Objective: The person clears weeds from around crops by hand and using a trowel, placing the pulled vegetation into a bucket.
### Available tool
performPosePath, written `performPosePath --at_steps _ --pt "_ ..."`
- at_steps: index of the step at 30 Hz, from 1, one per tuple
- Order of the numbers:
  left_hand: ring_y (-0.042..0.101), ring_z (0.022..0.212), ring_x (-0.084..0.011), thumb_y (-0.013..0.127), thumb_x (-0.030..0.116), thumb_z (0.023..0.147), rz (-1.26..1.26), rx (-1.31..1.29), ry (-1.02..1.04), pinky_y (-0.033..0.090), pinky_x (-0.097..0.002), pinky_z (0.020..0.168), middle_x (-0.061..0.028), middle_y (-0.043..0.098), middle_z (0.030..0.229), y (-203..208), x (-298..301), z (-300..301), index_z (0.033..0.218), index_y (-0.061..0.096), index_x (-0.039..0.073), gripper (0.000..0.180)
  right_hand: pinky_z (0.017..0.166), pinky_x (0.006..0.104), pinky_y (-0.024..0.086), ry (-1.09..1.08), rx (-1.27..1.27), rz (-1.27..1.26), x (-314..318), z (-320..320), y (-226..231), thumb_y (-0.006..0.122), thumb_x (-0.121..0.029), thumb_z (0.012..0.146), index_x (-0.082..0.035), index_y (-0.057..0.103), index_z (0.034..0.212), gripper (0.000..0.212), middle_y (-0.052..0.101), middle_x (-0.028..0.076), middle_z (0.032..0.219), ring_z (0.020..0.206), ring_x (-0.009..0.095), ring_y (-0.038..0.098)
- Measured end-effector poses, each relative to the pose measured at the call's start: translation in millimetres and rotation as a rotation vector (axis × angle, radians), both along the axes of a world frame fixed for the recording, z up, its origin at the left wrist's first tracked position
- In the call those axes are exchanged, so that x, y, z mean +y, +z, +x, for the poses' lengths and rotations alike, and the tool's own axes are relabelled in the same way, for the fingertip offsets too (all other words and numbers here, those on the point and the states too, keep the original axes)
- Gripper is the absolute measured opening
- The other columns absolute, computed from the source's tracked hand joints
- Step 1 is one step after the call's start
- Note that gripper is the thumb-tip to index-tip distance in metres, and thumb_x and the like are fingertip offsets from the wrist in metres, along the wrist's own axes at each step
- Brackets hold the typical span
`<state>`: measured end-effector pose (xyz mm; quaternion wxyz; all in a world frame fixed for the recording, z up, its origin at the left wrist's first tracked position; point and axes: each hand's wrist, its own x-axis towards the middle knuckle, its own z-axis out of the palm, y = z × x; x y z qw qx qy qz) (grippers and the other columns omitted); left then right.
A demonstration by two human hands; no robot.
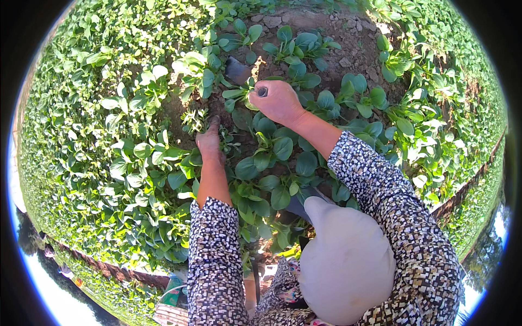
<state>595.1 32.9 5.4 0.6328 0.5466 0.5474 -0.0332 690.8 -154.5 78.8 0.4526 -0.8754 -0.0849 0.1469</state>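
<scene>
My right hand (276, 101) is closed in a fist around a hand hoe, whose dark round handle end (262, 92) pokes out at the thumb side. The tool's flat grey blade (237, 70) lies against the soil just beyond the fist, partly covered by leaves. To the left and a bit nearer, my left hand (211, 140) reaches down among the plants with its fingers closed on a small leafy weed (193, 120). Its fingertips are partly hidden. Broad-leaved green plants (265, 150) stand between and below both hands.
Dense leafy greens (81, 141) spread on the left, with more plants (413, 117) on the right. Bare crumbly soil (348, 46) shows at the far side. A smooth pale-grey rounded shape (348, 261) fills the near middle, beside my patterned sleeves (216, 261).
</scene>
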Motion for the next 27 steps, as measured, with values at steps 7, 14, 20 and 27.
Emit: performPosePath --at_steps 7,14,20,27 --pt "0.059 0.101 -0.0282 0.082 0.034 0.071 0.086 0.046 -0.046 0.051 -0.0418 0.083 -0.0197 0.055 0.125 -3 6 -5 0.137 0.033 -0.01 0.093 0.055 0.0328 0.042 -0.088 0.391 0.333 -17 9 0 0.066 -0.022 0.082 -0.001 0.057 0.068 0.027 0.052 0.003 0.059 0.055 0.012 0.05" --pt "0.06 0.093 -0.0276 0.081 0.032 0.073 0.0 -0.028 -0.038 0.052 -0.041 0.073 -0.0209 0.057 0.117 -7 9 -8 0.135 0.034 -0.012 0.089 0.06 0.0404 0.045 0.199 -0.067 -0.021 7 43 -2 0.063 -0.03 0.079 -0.001 0.057 0.067 0.032 0.055 0.016 0.063 0.059 0.034 0.051" --pt "0.059 0.095 -0.0252 0.08 0.027 0.075 0.011 -0.092 -0.046 0.05 -0.0394 0.08 -0.0181 0.059 0.116 -5 3 -8 0.126 0.045 -0.01 0.072 0.059 0.036 0.044 0.195 0.074 -0.023 -6 46 -2 0.065 -0.028 0.078 0.0 0.057 0.067 0.031 0.051 0.012 0.057 0.054 0.03 0.044" --pt "0.06 0.093 -0.0231 0.078 0.023 0.077 -0.008 -0.09 -0.017 0.05 -0.0369 0.079 -0.0145 0.061 0.113 8 -1 -2 0.124 0.049 -0.007 0.063 0.062 0.0403 0.045 0.209 -0.081 -0.096 50 81 -7 0.061 -0.03 0.078 -0.006 0.057 0.066 0.027 0.061 0.012 0.064 0.061 0.032 0.056"
